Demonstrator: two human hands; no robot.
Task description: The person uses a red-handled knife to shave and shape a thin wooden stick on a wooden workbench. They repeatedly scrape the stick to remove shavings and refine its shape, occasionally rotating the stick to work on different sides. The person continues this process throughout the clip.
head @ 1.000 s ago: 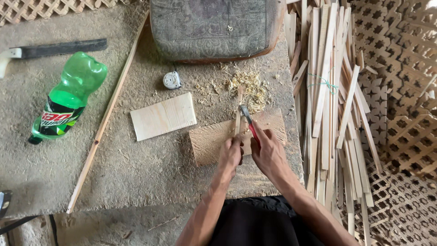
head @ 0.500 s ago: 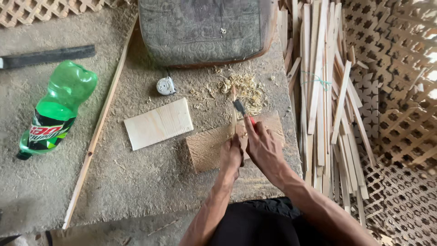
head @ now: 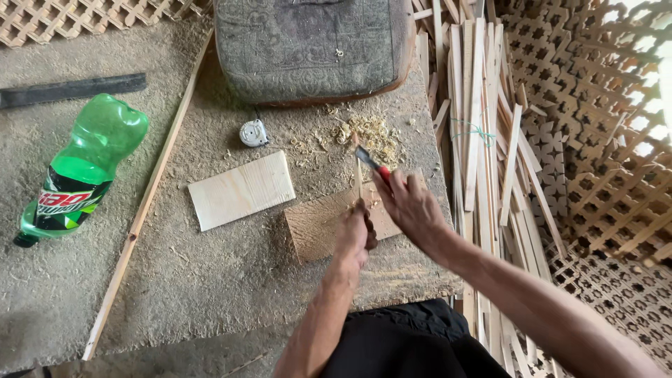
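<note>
A thin wooden strip (head: pixel 358 183) is held upright, long axis pointing away, pinched by left hand (head: pixel 353 234); right hand (head: pixel 413 207) is wrapped round a red-handled knife (head: pixel 371 163), blade apparently at the strip.

Single view, worn on my head, facing steeply down at close range over my left hand (head: pixel 353 234), right hand (head: pixel 411 206) and the dusty floor (head: pixel 210 280) ahead.

Left hand (head: pixel 353 234): centre of frame, fingers curled in a closed grip.
Right hand (head: pixel 408 203): just right, fist clenched, forearm reaching from lower right.
</note>
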